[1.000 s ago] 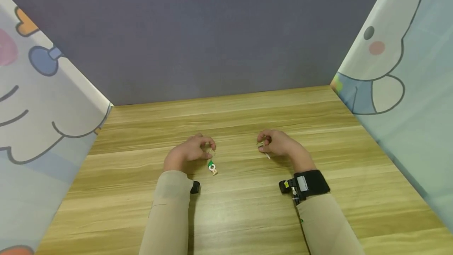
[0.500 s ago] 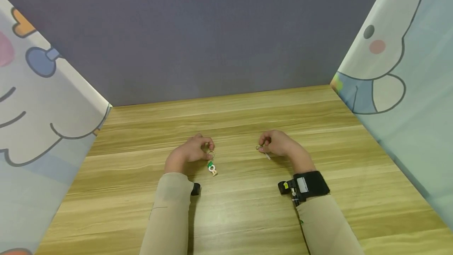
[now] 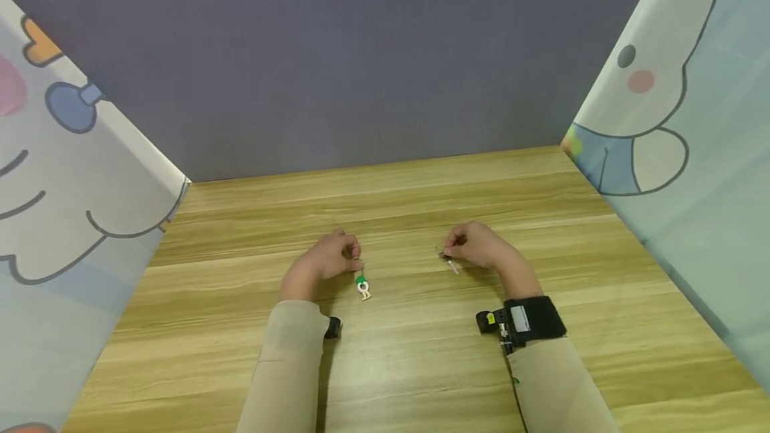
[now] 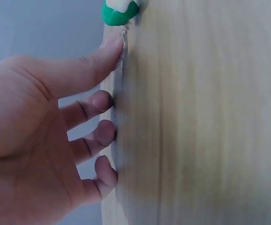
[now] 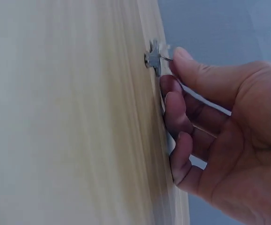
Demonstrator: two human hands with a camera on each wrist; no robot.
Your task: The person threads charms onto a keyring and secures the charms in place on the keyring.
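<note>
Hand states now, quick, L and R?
Left hand: closed, pinching the keychain by its ring.
Right hand: closed, pinching the key.

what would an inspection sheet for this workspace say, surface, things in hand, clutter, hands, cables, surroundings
Surface: wood-grain table, dry-looking
Things in hand: figure keychain, green and white; small metal key; whether either touches the table is unclear
Clutter: nothing seen
Hands: left hand holds the keychain by its ring; right hand pinches the key's ring
Cables: thin dark line along the right sleeve, possibly a cable
Surroundings: grey back panel; cartoon-printed side panels
</note>
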